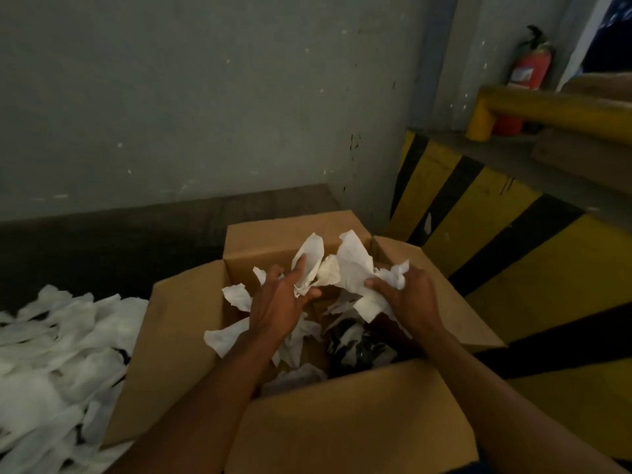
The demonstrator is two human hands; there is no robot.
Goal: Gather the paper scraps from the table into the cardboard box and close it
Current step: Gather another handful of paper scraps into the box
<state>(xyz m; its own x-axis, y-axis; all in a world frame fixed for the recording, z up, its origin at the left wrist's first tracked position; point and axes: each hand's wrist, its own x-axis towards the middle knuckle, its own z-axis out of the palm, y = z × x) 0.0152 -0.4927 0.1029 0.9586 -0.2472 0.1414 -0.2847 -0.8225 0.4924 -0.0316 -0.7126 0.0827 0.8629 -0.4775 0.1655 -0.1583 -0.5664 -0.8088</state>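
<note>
Above the open cardboard box [178, 336], the grip of left hand [277, 302] and right hand [413, 299] holds crumpled paper scraps [352, 261]. A white pile [51, 354] lies on the surface [102, 241] beside. Extinguisher [528, 73] label is blurred.

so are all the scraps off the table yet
No, a pile of white paper scraps lies on the table left of the open cardboard box.

A scuffed grey wall [205, 97] fills the back. At the right stands a yellow-and-black striped barrier [496, 234], with a yellow rail [564, 111] above it and a red fire extinguisher [530, 73] behind. The light is dim.
</note>
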